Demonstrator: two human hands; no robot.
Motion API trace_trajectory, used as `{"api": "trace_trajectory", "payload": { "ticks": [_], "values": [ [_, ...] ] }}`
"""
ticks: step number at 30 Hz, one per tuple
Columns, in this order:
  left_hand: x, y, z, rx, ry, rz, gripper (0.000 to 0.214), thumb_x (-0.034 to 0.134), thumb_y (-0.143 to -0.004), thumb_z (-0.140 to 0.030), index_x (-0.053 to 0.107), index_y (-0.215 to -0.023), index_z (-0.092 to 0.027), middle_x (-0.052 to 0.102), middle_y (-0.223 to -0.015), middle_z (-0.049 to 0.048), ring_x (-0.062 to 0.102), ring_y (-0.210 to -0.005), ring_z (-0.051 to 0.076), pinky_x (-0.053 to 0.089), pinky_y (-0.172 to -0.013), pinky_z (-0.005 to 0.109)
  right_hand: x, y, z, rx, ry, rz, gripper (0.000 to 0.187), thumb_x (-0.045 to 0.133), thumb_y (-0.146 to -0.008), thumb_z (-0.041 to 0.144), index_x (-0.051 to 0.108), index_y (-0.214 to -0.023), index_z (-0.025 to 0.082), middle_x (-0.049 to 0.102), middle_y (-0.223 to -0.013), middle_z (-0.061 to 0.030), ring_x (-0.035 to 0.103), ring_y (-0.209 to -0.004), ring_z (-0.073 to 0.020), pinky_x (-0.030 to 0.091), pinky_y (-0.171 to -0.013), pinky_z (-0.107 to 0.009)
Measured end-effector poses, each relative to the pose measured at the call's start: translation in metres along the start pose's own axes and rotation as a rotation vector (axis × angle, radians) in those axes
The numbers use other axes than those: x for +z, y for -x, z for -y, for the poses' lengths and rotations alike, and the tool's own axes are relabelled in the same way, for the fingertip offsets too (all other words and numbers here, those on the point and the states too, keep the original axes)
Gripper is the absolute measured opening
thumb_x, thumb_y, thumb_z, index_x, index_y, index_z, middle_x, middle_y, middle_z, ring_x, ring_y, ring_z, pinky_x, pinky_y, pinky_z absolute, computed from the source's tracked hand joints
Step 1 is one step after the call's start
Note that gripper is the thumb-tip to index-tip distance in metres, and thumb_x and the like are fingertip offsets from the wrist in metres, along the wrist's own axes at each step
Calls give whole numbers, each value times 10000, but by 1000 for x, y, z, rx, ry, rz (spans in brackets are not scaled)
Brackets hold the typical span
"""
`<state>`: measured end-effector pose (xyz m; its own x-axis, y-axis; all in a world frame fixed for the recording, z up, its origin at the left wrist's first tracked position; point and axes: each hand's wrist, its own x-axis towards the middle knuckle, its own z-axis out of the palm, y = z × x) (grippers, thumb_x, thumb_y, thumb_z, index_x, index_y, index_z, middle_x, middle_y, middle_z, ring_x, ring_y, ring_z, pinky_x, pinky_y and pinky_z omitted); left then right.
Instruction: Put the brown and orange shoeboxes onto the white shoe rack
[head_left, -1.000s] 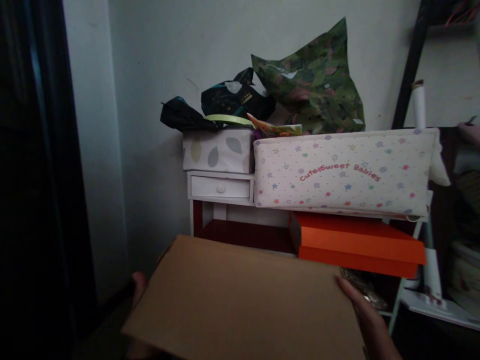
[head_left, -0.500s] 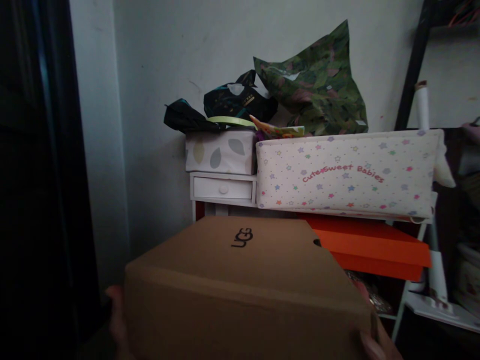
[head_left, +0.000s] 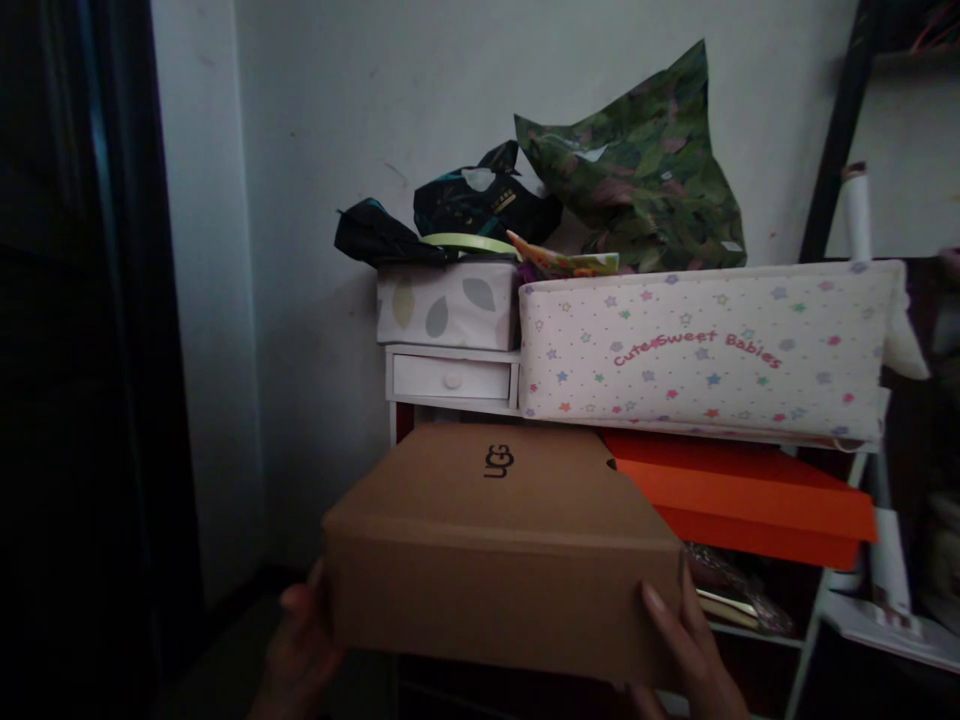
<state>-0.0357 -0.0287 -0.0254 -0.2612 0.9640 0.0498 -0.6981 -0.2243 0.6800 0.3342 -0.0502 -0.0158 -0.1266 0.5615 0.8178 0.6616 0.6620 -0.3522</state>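
Observation:
A brown UGG shoebox (head_left: 495, 600) is held level in front of me, its far end at the shelf opening under the white drawer. My left hand (head_left: 300, 640) grips its left side near the front corner, with part of the fingers hidden behind the box. At the right front corner, my right hand (head_left: 686, 640) has a finger on the front face and others out of sight along the side and underneath. Directly right of the shoebox is an orange box (head_left: 742, 500) on the shelf.
Above stand a white fabric bin (head_left: 705, 350) with star print, a leaf-patterned box (head_left: 446, 305) and a small white drawer (head_left: 452, 378). A camouflage bag (head_left: 645, 170) and a black package (head_left: 480, 205) lie on top. A dark upright panel (head_left: 97, 350) borders the left.
The shoebox has moved forward, away from me and toward the shelf, with both hands still on it. More of both hands shows now.

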Motion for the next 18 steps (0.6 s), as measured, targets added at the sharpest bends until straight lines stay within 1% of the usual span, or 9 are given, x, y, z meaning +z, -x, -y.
{"api": "trace_trajectory", "payload": {
  "ticks": [2,3,5,7,9,12,14,16,18],
  "values": [
    [7,4,1,51,-50,-113,698,709,-612,-574,572,-1241,-304,702,-1126,52,395,-1329,371,432,-1041,504,6,0,-3,29,21,-5,691,408,-890,176,131,-1435,497,-17,-1578,11,288,-1365,-357,530,-880,-466],
    [13,7,2,69,-83,-136,733,758,-583,-490,557,-1259,-290,690,-1151,58,403,-1320,380,430,-1043,500,8,0,-4,46,31,-5,683,401,-896,178,123,-1441,479,-18,-1579,-5,256,-1378,-362,513,-910,-487],
    [27,11,1,89,-177,-114,809,810,-540,-356,526,-1292,-267,667,-1190,66,434,-1292,389,421,-1049,492,13,0,-6,71,63,-3,686,391,-903,175,92,-1450,463,-33,-1578,-23,217,-1390,-380,499,-928,-517],
    [43,11,1,132,-281,-86,821,817,-558,-331,504,-1312,-242,648,-1212,77,469,-1258,384,406,-1056,487,18,-1,-5,94,120,13,711,387,-908,174,43,-1447,486,-68,-1575,-18,228,-1383,-404,531,-873,-517],
    [56,8,3,213,-382,-77,768,797,-619,-361,498,-1316,-236,616,-1253,77,477,-1253,355,371,-1081,464,23,-4,-3,116,178,35,719,391,-914,182,27,-1437,514,-78,-1573,-9,280,-1363,-412,563,-806,-494],
    [68,1,11,450,-570,-152,732,751,-695,-367,456,-1358,-270,458,-1420,60,381,-1337,292,259,-1147,395,32,-9,-1,136,209,31,694,394,-923,202,51,-1445,504,-36,-1571,-17,320,-1350,-394,570,-803,-477],
    [73,-1,20,679,-783,-226,806,708,-746,-358,313,-1445,-287,260,-1530,62,247,-1410,265,189,-1171,371,38,-12,-1,146,201,9,674,384,-927,212,65,-1452,487,-20,-1567,-24,305,-1359,-386,555,-835,-497],
    [79,0,31,911,-1034,-239,853,650,-801,-333,154,-1493,-280,54,-1575,76,105,-1449,265,146,-1182,393,42,-16,-3,152,185,-5,655,372,-931,216,82,-1455,481,-7,-1562,-24,294,-1366,-375,516,-893,-536],
    [86,4,41,1095,-1239,-219,815,612,-831,-288,142,-1496,-274,-71,-1580,74,22,-1455,295,116,-1184,440,46,-20,-3,154,158,-13,636,352,-937,212,94,-1456,475,1,-1558,-20,258,-1384,-357,457,-960,-571]
  ]
}}
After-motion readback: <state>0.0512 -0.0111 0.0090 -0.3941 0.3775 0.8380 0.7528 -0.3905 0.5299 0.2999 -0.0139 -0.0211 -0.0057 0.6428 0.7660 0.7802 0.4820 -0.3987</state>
